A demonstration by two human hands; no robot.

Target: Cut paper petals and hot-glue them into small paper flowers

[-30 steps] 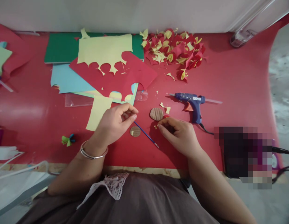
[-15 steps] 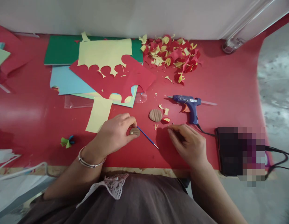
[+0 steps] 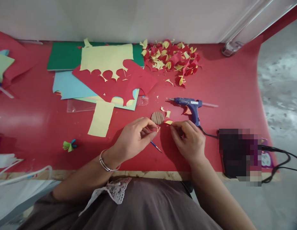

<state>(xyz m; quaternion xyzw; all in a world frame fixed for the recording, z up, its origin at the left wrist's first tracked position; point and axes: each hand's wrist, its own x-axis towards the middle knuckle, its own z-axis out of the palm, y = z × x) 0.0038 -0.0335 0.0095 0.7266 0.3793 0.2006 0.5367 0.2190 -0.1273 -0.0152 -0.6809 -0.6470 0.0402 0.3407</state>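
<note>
My left hand (image 3: 137, 137) is over the red table with its fingers curled. Its thumb and index fingertips are apart, and nothing shows between them. Beneath it lies a blue paintbrush (image 3: 155, 146), its handle partly covered. My right hand (image 3: 189, 137) has thumb and fingertips drawn together, right beside a small red-and-yellow paper petal (image 3: 168, 122). What those fingers hold, if anything, I cannot make out. A brown corrugated cardboard disc (image 3: 157, 118) lies just beyond both hands. The smaller disc seen earlier is hidden, probably by my left hand.
A blue glue gun (image 3: 186, 102) lies at right, its cord running towards a dark, blurred-out object (image 3: 231, 153). Red and yellow paper cutouts (image 3: 171, 57) are heaped at the back. Coloured sheets (image 3: 106, 59) lie left of them. A green-and-blue paper piece (image 3: 69, 145) sits further left.
My left hand has moved right, away from where the smaller disc was, towards my right hand. My right hand has shifted slightly left, close to the petal. The view has shifted a little.
</note>
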